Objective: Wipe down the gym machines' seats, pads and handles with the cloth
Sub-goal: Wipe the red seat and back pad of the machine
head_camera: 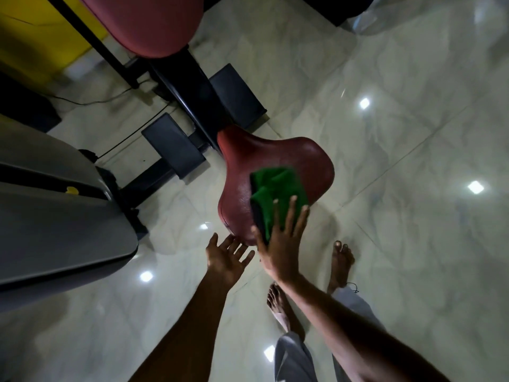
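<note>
A dark red saddle-shaped seat (256, 164) stands in the middle of the view on a black post. A folded green cloth (275, 188) lies on the seat's near right part. My right hand (281, 244) presses flat on the cloth's near edge, fingers spread across it. My left hand (227, 257) is open with fingers apart, its fingertips at the seat's near rim, holding nothing. A larger red pad (148, 23) of the same machine hangs at the top left.
The machine's black frame (192, 86) and two dark foot plates (173, 144) stand behind the seat. A grey machine housing (55, 216) fills the left side. My bare feet (341, 263) stand on the glossy marble-tile floor (413, 161) to the right.
</note>
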Demonstrator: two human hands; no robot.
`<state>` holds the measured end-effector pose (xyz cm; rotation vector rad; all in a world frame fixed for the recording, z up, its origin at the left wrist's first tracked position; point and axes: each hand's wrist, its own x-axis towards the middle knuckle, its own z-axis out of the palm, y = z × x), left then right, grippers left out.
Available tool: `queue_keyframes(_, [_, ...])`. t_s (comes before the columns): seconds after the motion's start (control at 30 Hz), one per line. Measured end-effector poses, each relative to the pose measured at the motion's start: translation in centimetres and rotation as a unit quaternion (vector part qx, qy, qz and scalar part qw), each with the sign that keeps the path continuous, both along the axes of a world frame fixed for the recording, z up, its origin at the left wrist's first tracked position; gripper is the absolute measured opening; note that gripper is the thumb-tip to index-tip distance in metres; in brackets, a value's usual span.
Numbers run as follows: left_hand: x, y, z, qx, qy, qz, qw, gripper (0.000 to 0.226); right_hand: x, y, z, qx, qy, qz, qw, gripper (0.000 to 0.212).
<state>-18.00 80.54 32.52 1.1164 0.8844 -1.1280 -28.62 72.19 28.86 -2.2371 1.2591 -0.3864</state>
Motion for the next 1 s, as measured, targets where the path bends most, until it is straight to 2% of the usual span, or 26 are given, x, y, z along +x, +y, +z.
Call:
queue_keyframes(0.03, [-0.1, 0.2, 0.1, -0.012, 0.005, 0.009, 1.0, 0.054, -0.5, 1.1, -0.3, -0.027, 0.016, 0.064, 0.997, 0.093])
queue_keyframes(0.1, [-0.3, 0.7, 0.0, -0.033, 0.01, 0.024, 0.999, 0.058, -1.3, 2.7, -0.7, -0.065, 0.046, 0.162, 0.984, 0.106])
queue_keyframes(0.17, [-0.4, 0.9, 0.0, -0.046, 0.012, 0.038, 0.998, 0.063, -1.7, 2.8, -1.0, -0.087, 0.052, 0.203, 0.974, 0.111])
queue_keyframes(0.27, [-0.5, 0.9, 0.1, -0.036, 0.017, 0.06, 0.997, 0.074, -1.9, 0.2, -1.1, -0.123, 0.034, 0.29, 0.949, 0.105])
queue_keyframes(0.33, [-0.5, 0.6, 0.4, -0.032, 0.022, 0.061, 0.997, 0.08, -2.6, -2.2, -1.1, -0.139, 0.048, 0.332, 0.932, 0.114])
queue_keyframes(0.37, [-0.5, 0.5, 0.6, -0.03, 0.02, 0.056, 0.998, 0.08, -3.0, -3.0, -1.1, -0.132, 0.056, 0.315, 0.938, 0.118])
queue_keyframes(0.43, [-0.4, 0.1, 1.0, -0.017, 0.007, 0.029, 0.999, 0.079, -3.8, -2.6, -1.0, -0.092, 0.051, 0.199, 0.974, 0.114])
queue_keyframes(0.5, [-0.4, -0.5, 1.5, 0.004, -0.007, -0.003, 1.0, 0.078, -3.5, -0.1, -0.6, -0.005, -0.009, 0.042, 0.999, 0.097])
queue_keyframes(0.53, [-0.5, -0.7, 1.7, 0.017, -0.01, -0.014, 1.0, 0.078, -2.6, 1.2, -0.1, 0.054, -0.067, -0.027, 0.996, 0.09])
queue_keyframes(0.57, [-0.6, -0.9, 2.0, 0.031, -0.011, -0.024, 0.999, 0.077, -1.2, 2.5, 0.8, 0.123, -0.126, -0.093, 0.98, 0.086])
queue_keyframes(0.63, [-0.7, -1.2, 2.9, 0.056, -0.01, -0.051, 0.997, 0.079, 1.7, 3.5, 3.6, 0.266, -0.186, -0.222, 0.919, 0.089])
queue_keyframes(0.7, [-0.5, -1.0, 3.8, 0.084, -0.014, -0.078, 0.993, 0.081, 4.0, 3.2, 5.7, 0.382, -0.179, -0.31, 0.852, 0.092])
queue_keyframes(0.77, [-0.4, -0.6, 5.1, 0.098, -0.024, -0.099, 0.99, 0.08, 5.4, 2.7, 6.3, 0.473, -0.113, -0.357, 0.797, 0.08])
queue_keyframes(0.87, [-0.1, 0.0, 7.2, 0.126, -0.055, -0.122, 0.983, 0.068, 5.5, 2.8, 7.6, 0.535, -0.017, -0.334, 0.776, 0.059])
queue_keyframes(0.93, [0.4, 0.6, 8.7, 0.155, -0.08, -0.143, 0.974, 0.053, 5.2, 3.4, 8.7, 0.554, -0.004, -0.317, 0.77, 0.05])
queue_keyframes(1.0, [1.0, 1.4, 10.2, 0.179, -0.105, -0.168, 0.964, 0.041, 4.9, 3.6, 10.0, 0.579, -0.024, -0.324, 0.748, 0.046])
